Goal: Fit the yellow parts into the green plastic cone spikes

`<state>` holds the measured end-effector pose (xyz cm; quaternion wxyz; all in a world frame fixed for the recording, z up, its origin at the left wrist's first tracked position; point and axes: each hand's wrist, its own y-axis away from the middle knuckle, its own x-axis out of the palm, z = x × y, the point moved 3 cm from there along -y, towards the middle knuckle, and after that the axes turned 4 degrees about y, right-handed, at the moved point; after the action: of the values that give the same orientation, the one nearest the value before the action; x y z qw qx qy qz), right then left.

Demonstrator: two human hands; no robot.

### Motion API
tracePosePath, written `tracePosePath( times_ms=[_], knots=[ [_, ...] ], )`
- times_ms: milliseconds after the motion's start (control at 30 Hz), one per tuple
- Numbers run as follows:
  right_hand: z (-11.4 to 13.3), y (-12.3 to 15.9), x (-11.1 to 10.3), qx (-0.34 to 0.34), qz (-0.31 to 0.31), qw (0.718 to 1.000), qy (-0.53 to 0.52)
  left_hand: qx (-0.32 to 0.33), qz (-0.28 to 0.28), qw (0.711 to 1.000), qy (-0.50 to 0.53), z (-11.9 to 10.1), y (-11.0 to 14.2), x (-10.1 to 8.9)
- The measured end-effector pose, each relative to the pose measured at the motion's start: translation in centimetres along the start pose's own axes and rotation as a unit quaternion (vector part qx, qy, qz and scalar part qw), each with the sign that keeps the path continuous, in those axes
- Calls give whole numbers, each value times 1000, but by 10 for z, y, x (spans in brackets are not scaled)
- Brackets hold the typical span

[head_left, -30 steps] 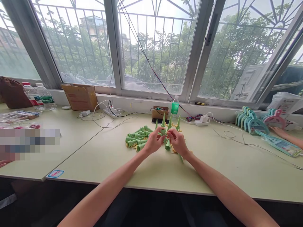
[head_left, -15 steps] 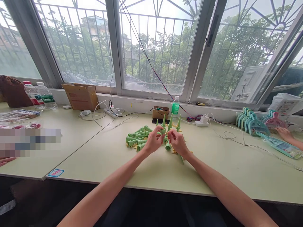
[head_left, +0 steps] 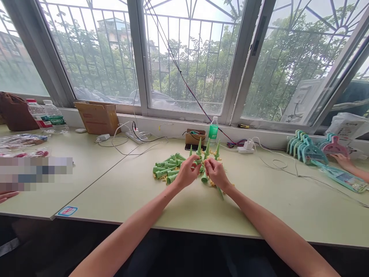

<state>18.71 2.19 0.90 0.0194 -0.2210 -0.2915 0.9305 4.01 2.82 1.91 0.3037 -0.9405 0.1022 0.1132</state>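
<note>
My left hand [head_left: 188, 172] and my right hand [head_left: 216, 172] meet over the pale green table [head_left: 178, 204], fingers pinched together on a small green cone piece [head_left: 199, 161] between them. A pile of green cone pieces [head_left: 166, 168] lies just left of my left hand. Three green cones [head_left: 207, 148] stand upright behind my hands. Another green cone [head_left: 204, 177] hangs below my right fingers, and small yellow bits [head_left: 212, 184] lie under my right wrist.
A cardboard box [head_left: 98, 117], power strip [head_left: 137, 136] and cables sit near the windowsill. A green bottle [head_left: 213, 130] and small brown box [head_left: 195, 137] stand behind the cones. Teal and pink plastic items [head_left: 308, 148] lie at far right, where another person's hand [head_left: 344, 161] rests.
My hands have stayed in place, with the fingers drawing slightly closer on the cone piece. The other person's hand at far right shifted a little.
</note>
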Motion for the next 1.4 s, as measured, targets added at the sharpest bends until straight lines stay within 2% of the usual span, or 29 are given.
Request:
tracePosePath(
  times_ms=[133,267,467,633,900,1067,1400],
  knots=[
    [2,0,-2,-6,-28,1000,6,-5,-16,998,53,-7,0,0],
    [4,0,-5,-16,-55,998,21,-25,-39,992,120,-3,-3,-2],
    [7,1,-4,-52,-37,998,28,-155,3,962,223,2,-7,-1],
    [6,2,-1,-54,-15,998,23,-189,23,955,228,-4,-5,-1],
    [7,1,-4,-45,-16,998,31,-167,63,961,212,-1,-4,0],
    [4,0,-5,-33,-23,998,39,-107,82,982,129,5,-3,0],
    [-3,-1,-5,-30,-24,998,54,-50,64,996,48,6,0,0]
  ],
)
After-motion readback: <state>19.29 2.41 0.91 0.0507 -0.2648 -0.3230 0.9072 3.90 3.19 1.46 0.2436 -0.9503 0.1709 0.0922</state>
